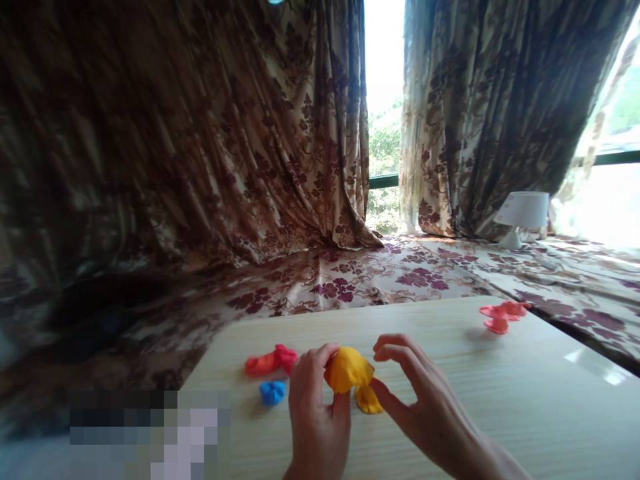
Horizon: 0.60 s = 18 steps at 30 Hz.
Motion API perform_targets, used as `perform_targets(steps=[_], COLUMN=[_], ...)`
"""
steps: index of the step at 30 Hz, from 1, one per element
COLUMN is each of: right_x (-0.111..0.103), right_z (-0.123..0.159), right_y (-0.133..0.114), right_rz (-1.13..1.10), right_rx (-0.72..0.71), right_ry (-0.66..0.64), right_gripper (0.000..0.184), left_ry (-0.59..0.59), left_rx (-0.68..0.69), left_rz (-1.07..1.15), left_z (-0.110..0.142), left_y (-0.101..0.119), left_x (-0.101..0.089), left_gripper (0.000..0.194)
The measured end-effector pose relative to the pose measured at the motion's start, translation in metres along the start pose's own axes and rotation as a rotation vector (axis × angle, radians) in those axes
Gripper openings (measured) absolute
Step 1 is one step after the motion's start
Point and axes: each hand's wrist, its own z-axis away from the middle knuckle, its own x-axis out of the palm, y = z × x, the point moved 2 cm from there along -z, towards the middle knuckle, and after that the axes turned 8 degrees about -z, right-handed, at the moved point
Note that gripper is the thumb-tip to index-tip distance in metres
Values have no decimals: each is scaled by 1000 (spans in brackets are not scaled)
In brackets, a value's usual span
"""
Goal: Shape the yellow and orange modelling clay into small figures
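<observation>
My left hand (320, 407) is closed on a dome-shaped piece of yellow modelling clay (349, 369), its thumb below and fingers at the side. Another yellow clay piece (369, 400) shows just under the dome's right side; whether the two are joined cannot be told. To the right, my right hand (417, 390) is open, with curved fingers apart from the thumb. Its thumb tip comes close to the yellow clay, and contact is unclear. Left of my left hand lie a roll of red and orange clay (270, 361) and a small blue clay lump (273, 393).
A pale wooden table (450, 427) carries all the clay. Near its far right corner stands a coral-red clay shape (503, 316). Beyond are a floral-covered surface (350, 273), a white lamp (523, 212) and patterned curtains (300, 133). A pixelated patch covers the lower left.
</observation>
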Motion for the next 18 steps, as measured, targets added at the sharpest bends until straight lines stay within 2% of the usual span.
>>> perform_targets(steps=[6,9,12,13,15,18], right_x=[2,1,-1,-3,-5,-6], right_z=[2,2,1,1,0,-2], right_y=[-1,-2,-4,-4,-3,-1], right_rz=[-12,-63,-122,-125,-102,-74], right_rx=[12,8,-32,-40,-30,7], right_ry=[11,10,37,59,97,106], right_gripper=[11,13,12,12,12,11], left_ry=[33,4,-88,-101,-67,-14], left_rx=[29,-73,-227,-241,-182,-6], left_rz=[-9,87,218,223,167,76], left_z=[-1,3,6,6,4,1], left_y=[-3,0,8,11,17,22], left_x=[-1,2,9,10,9,5], left_gripper=[31,30,29,30,33,28])
